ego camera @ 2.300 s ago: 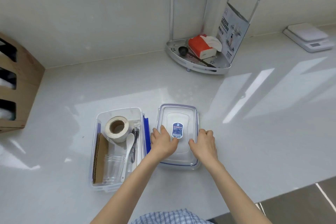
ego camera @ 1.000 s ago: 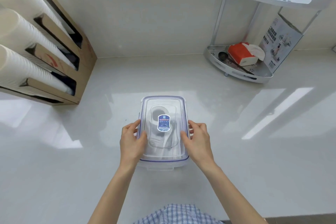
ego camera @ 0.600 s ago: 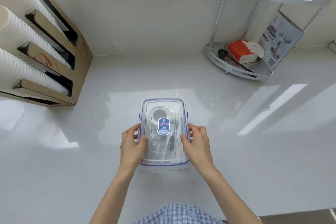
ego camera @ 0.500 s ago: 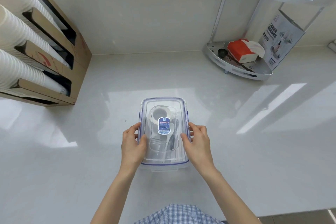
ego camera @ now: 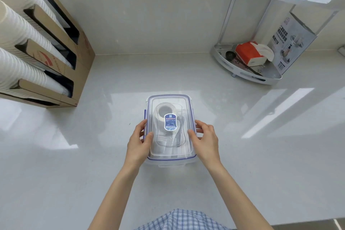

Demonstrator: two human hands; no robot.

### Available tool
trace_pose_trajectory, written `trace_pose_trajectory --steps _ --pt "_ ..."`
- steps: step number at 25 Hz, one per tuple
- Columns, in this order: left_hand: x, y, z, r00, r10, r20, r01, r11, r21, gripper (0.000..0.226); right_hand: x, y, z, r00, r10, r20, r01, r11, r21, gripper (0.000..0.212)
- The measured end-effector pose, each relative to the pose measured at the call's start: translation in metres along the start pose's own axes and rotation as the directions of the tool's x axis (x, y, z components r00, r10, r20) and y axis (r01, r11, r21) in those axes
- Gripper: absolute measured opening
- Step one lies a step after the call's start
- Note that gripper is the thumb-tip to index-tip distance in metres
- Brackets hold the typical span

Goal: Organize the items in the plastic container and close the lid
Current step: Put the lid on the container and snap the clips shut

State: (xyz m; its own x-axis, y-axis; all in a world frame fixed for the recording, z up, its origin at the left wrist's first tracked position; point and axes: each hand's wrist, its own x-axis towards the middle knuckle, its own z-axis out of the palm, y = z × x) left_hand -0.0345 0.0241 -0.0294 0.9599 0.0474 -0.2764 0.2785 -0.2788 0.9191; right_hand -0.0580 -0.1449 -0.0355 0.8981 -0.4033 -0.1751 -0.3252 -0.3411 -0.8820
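Both hands are seen clasped on the long sides of the plastic container (ego camera: 169, 162): the left hand (ego camera: 139, 143) is curled round its left edge with the thumb laid on the lid (ego camera: 169, 147), and the right hand (ego camera: 206, 141) is curled round the right edge in the same way. A plaid garment (ego camera: 183, 220) is seen at the near edge of the counter (ego camera: 74, 183). The container is set on the counter just ahead of the person, with the lid seated on top and its blue rim lined up all round. A blue label (ego camera: 170, 121) is borne at the lid's middle, and a tape roll (ego camera: 165, 113) is made out dimly through it. Bare counter is left on both sides of the container and beyond it. Farther back on the left, a cardboard cup dispenser (ego camera: 61, 61) is stood against the wall; on the right, a corner rack (ego camera: 246, 74) is placed, and an orange tissue box (ego camera: 248, 53) is held in it.
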Motion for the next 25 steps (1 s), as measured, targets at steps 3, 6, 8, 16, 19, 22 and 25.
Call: trace_pose_trajectory --steps 3,6,8,16,19,22,25 --pt "0.003 -0.002 -0.002 1.0 -0.006 0.027 0.007 1.0 -0.018 0.045 0.004 0.006 -0.006 0.988 0.142 0.057 -0.143 0.989 0.024 0.052" --pt "0.005 -0.007 -0.005 0.991 -0.122 0.053 0.125 0.99 -0.07 0.057 0.007 0.014 -0.012 0.909 0.356 0.216 -0.381 0.921 0.084 0.071" --pt "0.007 -0.011 -0.007 0.974 -0.214 0.076 0.22 0.972 -0.081 0.065 0.006 0.019 -0.011 0.877 0.402 0.263 -0.443 0.889 0.119 0.074" --pt "0.008 -0.014 -0.011 0.944 -0.31 0.114 0.32 0.943 -0.092 0.072 0.007 0.01 -0.006 0.971 0.222 0.087 -0.229 0.97 0.081 0.041" --pt "0.007 -0.013 -0.01 0.955 -0.284 0.089 0.291 0.953 -0.083 0.068 0.003 0.006 -0.003 0.988 0.15 0.046 -0.148 0.989 -0.027 0.035" --pt "0.006 -0.011 -0.008 0.965 -0.255 0.054 0.259 0.963 -0.073 0.066 0.001 0.001 0.0 0.994 0.107 0.012 -0.105 0.987 -0.12 0.032" --pt "0.006 -0.01 -0.007 0.973 -0.229 0.019 0.229 0.971 -0.061 0.065 -0.003 -0.002 0.005 0.996 0.083 -0.019 -0.085 0.961 -0.263 0.032"
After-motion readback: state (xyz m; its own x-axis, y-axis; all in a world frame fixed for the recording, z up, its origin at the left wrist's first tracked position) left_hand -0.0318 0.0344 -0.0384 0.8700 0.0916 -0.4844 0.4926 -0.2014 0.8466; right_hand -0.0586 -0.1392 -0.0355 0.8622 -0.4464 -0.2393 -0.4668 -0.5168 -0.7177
